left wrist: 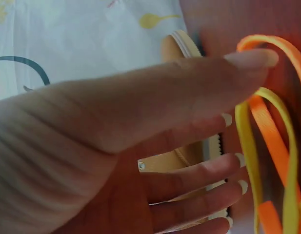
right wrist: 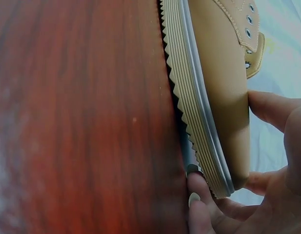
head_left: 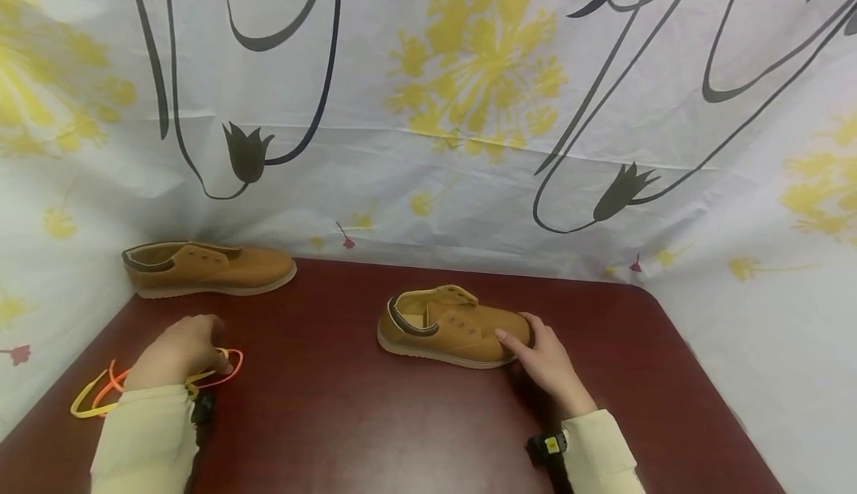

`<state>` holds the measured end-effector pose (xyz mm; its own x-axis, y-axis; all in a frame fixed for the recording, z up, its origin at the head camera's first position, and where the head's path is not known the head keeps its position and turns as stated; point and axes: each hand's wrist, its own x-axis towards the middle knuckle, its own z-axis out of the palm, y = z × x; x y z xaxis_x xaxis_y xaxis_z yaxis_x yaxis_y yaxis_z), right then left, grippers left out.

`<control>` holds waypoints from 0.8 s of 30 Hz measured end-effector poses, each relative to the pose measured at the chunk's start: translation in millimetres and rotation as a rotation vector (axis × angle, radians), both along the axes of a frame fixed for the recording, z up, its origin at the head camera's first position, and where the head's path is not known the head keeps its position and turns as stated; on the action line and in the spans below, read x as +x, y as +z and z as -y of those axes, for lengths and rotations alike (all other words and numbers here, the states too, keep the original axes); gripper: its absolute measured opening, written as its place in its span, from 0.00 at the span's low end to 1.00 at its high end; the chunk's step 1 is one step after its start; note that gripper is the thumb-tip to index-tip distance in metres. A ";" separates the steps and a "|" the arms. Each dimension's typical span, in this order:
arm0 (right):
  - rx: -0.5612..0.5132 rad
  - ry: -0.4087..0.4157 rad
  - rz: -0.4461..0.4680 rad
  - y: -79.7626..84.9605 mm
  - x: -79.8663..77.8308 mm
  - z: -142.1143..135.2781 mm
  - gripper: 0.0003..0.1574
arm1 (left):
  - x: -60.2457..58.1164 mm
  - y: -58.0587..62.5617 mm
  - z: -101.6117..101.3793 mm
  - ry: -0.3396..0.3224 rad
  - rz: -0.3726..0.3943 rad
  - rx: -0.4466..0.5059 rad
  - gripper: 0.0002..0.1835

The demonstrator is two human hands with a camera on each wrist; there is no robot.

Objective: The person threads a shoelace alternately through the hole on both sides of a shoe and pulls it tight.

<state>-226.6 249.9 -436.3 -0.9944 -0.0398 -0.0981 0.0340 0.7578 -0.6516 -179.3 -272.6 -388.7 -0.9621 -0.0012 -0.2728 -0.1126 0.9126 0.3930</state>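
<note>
My right hand (head_left: 545, 360) grips the toe of a tan lace-up shoe (head_left: 462, 334), its thumb on the upper. In the right wrist view, fingertips reach under the ridged sole (right wrist: 189, 97), and a gap shows beneath the toe end. Over at the left, my left hand (head_left: 177, 349) is among yellow and orange shoelaces (head_left: 94, 397). The left wrist view shows its fingers (left wrist: 199, 187) spread and apart from the thumb, which overlaps the lace loops (left wrist: 270, 112). No laces show in the gripped shoe's eyelets.
A second tan shoe (head_left: 214, 271) lies at the table's back left, beside the fabric. Printed white fabric (head_left: 375, 181) hangs along the back and both sides of the dark red table (head_left: 321, 419). The table's right edge slopes toward the lower right.
</note>
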 end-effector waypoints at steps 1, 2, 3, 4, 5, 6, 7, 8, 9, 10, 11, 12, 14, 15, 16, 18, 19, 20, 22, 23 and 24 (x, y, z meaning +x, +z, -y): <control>-0.001 0.000 -0.002 -0.2 -0.2 0.7 0.55 | 0.5 -1.4 1.3 -0.003 0.004 0.006 0.33; 0.000 0.001 -0.004 -0.5 -0.5 1.1 0.55 | 0.8 -2.6 2.6 -0.006 0.008 0.013 0.33; 0.001 0.002 -0.007 -0.8 -0.7 1.6 0.55 | 1.1 -3.5 3.7 -0.011 0.011 0.018 0.34; 0.003 0.004 -0.013 -1.0 -0.8 2.0 0.55 | 1.1 -4.4 4.9 -0.019 0.014 0.022 0.35; 0.003 0.003 -0.014 -1.1 -0.8 2.2 0.55 | 1.1 -5.2 6.1 -0.028 0.016 0.029 0.35; 0.002 0.003 -0.015 -1.1 -0.7 2.0 0.55 | 0.9 -5.8 7.3 -0.038 0.016 0.037 0.35; 0.003 0.002 -0.017 -1.1 -0.7 1.7 0.55 | 0.6 -6.3 8.5 -0.040 0.018 0.043 0.33; 0.004 0.002 -0.016 -1.1 -0.6 1.2 0.55 | 0.1 -6.4 9.5 -0.037 0.018 0.046 0.31; 0.003 0.001 -0.016 -0.9 -0.4 0.7 0.55 | -0.4 -6.5 10.3 -0.033 0.016 0.051 0.28; 0.004 0.001 -0.015 -1.1 -0.3 -0.1 0.55 | -1.0 -6.5 11.0 -0.026 0.017 0.056 0.26; 0.005 -0.003 -0.010 -1.1 -0.2 -0.9 0.55 | -1.3 -6.5 11.4 -0.020 0.017 0.062 0.23; 0.008 -0.004 -0.008 -1.2 -0.1 -1.4 0.55 | -1.5 -6.5 11.7 -0.011 0.016 0.065 0.19; 0.016 -0.003 -0.004 -1.7 0.1 -2.0 0.55 | -1.0 -6.5 11.9 0.006 0.020 0.071 0.13; 0.019 -0.002 -0.003 -1.9 0.1 -2.0 0.56 | -0.3 -6.8 11.9 0.011 0.024 0.079 0.11; 0.021 0.000 -0.001 -2.3 -0.1 -1.9 0.56 | 0.5 -6.7 11.9 0.018 0.029 0.084 0.09; 0.021 0.003 0.002 -2.5 -0.4 -1.3 0.56 | 2.4 -6.3 12.1 0.030 0.033 0.095 0.06; 0.020 0.004 0.001 -2.7 -0.6 -0.9 0.56 | 3.2 -5.8 12.5 0.038 0.035 0.100 0.06; 0.020 0.006 0.001 -2.7 -1.0 -0.6 0.56 | 4.0 -5.5 12.7 0.045 0.035 0.103 0.05; 0.019 0.008 0.002 -2.5 -1.3 -0.2 0.56 | 5.0 -4.6 13.4 0.049 0.025 0.102 0.05; 0.021 0.008 0.002 -2.3 -1.4 -0.3 0.56 | 5.1 -4.3 13.9 0.051 0.017 0.100 0.05; 0.021 0.007 0.003 -2.2 -1.4 -0.5 0.56 | 5.2 -4.0 14.7 0.057 0.013 0.097 0.05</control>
<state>-228.0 250.3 -438.5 -0.9938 -0.0451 -0.1017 0.0300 0.7717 -0.6353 -174.1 -287.3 -392.7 -0.9575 -0.0285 -0.2872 -0.1687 0.8626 0.4769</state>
